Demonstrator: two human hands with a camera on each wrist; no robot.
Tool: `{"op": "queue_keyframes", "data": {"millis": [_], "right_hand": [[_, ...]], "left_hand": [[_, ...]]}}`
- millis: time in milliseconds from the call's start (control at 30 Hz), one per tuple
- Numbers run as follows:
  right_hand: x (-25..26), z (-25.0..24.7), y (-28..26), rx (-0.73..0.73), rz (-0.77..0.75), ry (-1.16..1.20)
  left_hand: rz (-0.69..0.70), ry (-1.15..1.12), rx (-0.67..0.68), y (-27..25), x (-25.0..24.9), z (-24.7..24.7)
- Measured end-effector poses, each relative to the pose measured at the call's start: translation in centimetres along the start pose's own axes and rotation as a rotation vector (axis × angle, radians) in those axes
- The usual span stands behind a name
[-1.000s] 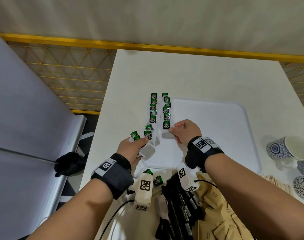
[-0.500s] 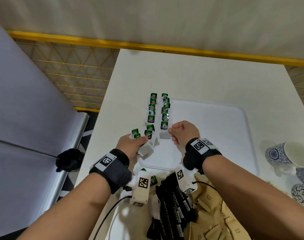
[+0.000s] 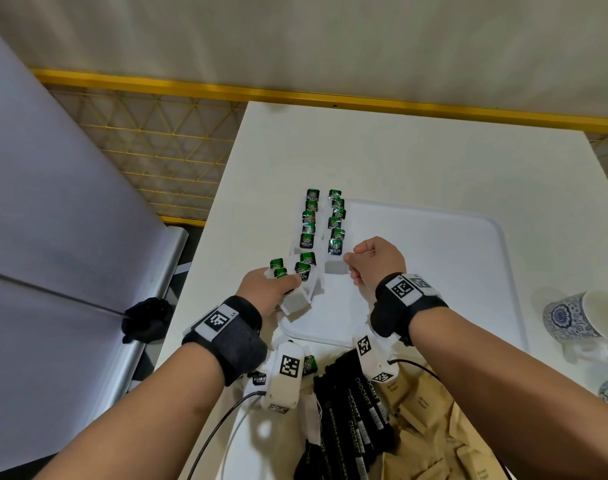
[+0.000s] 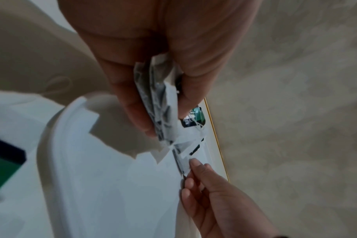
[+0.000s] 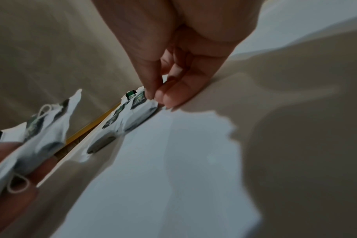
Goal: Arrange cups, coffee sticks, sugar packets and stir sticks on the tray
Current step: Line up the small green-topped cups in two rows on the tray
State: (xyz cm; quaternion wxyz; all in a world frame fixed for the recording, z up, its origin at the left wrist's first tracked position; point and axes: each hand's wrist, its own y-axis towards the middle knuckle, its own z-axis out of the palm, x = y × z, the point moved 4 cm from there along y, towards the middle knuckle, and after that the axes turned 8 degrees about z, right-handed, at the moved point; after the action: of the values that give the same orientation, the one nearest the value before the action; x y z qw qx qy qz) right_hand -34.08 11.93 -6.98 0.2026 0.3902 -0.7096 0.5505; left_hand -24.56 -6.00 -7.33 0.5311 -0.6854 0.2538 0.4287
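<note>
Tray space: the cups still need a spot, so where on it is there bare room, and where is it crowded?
The tray is bare from the right hand to its right rim and far edge. Its left edge is crowded: two rows of tea bags, plus the bunch that the left hand holds.

Even overhead light is washing the head view, leaving the white table [image 3: 417, 161] bright and nearly glare-free, while soft shadows are pooling under both forearms and beside the blue-patterned cup [image 3: 572, 320]. Wide-angle distortion is bending the yellow rail [image 3: 295, 95] and stretching the frame's edges. Both wrist views are running dimmer and greyer: the left hand [image 4: 153, 64] and right hand [image 5: 173, 53] are looming soft-focused, casting broad shadows across the tray [image 5: 173, 161], with motion blur smearing the tea bags [image 5: 132, 109].
</note>
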Motion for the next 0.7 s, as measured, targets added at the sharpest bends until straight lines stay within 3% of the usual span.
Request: {"op": "queue_keyframes", "data": {"millis": [200, 333, 433, 700], "right_hand": [[0.0, -0.3, -1.0, -0.033, -0.070, -0.011], [-0.1, 0.4, -3.4, 0.176, -0.215, -0.129], [-0.7, 1.6, -4.2, 0.301, -0.167, -0.091], [-0.6, 2.7, -4.1, 0.307, -0.040, -0.095]], "left_hand": [[0.009, 0.044, 0.009, 0.4, -0.1, 0.1], [0.014, 0.020, 0.010, 0.4, 0.1, 0.2], [0.018, 0.018, 0.029, 0.2, 0.0, 0.3], [0.016, -0.026, -0.128, 0.2, 0.7, -3.3]]}}
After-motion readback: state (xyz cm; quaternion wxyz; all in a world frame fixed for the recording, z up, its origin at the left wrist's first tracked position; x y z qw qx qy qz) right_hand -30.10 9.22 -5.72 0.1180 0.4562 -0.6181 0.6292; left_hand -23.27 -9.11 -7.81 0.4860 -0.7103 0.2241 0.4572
